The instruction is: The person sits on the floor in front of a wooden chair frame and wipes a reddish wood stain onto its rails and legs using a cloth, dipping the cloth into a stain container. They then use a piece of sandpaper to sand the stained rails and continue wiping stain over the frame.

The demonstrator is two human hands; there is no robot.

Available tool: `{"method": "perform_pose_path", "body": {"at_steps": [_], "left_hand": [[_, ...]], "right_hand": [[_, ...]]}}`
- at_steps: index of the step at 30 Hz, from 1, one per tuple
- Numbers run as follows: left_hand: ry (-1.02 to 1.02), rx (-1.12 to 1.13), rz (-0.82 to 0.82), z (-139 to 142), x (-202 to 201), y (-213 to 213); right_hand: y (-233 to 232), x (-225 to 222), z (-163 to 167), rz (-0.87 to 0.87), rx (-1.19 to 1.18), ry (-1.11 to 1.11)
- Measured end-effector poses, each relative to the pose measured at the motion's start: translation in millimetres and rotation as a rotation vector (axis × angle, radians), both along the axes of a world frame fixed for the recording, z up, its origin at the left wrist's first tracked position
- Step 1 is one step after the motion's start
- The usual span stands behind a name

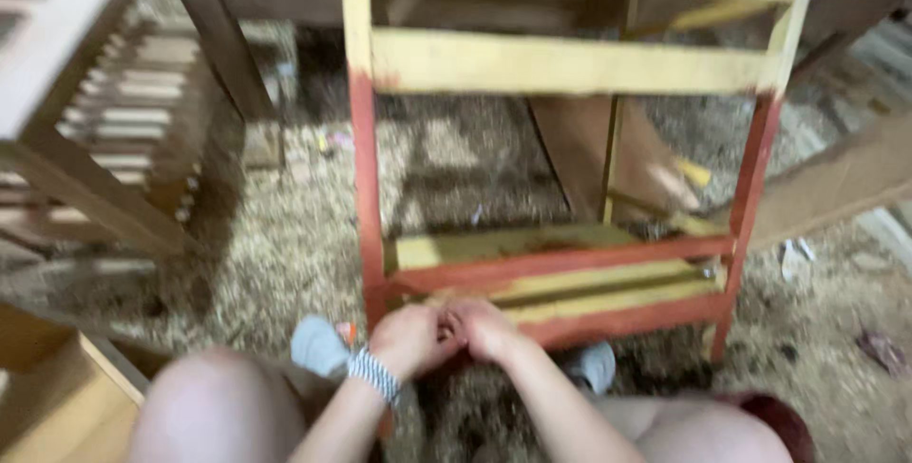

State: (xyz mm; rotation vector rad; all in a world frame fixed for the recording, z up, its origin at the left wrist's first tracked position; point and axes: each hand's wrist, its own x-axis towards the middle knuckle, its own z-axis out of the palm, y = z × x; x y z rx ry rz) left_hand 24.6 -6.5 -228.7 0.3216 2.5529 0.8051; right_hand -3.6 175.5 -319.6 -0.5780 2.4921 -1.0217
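Looking down from the head camera, the view is taking in a seated person's two bare knees at the bottom edge and both hands meeting low in the middle. The left hand, wearing a striped band at the wrist, and the right hand are pressing together knuckle to knuckle, with fingers curled inward. Motion blur is hiding the fingertips, so whether anything small is being pinched between them cannot be told. Both hands are hovering just in front of, and possibly touching, the lowest red rail of a wooden frame that is standing upright directly ahead of the person. This frame is showing pale yellow upper rails and posts, while its lower legs and bottom rails are carrying red paint; a yellow slat is lying between the red rails. A pale grey shoe is resting just left of the left wrist, and a second grey shape is showing beside the right forearm. Sawdust and wood shavings are covering the floor all around. An unpainted slatted wooden piece is standing well apart at the left, and a flat brown board is leaning at the right.
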Motion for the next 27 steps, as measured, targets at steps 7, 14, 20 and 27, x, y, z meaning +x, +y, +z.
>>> {"method": "perform_pose_path", "body": {"at_steps": [7, 14, 20, 27], "left_hand": [[0.032, 0.682, 0.377, 8.1, -0.5, -22.3], [-0.043, 1.14, 0.375, 3.8, -18.3, 0.9], [-0.064, 1.121, 0.437, 2.6, -17.0, 17.3], [0.127, 0.946, 0.526, -5.4, -19.2, 21.4]], "right_hand": [[49.0, 25.6, 49.9, -0.394, 0.025, 0.387], [47.7, 24.2, 95.6, -0.809, -1.242, -0.352], [23.4, 30.8, 118.5, -0.684, -1.272, -0.378], [20.6, 38.1, 123.6, -0.514, -1.362, -0.333]]}}
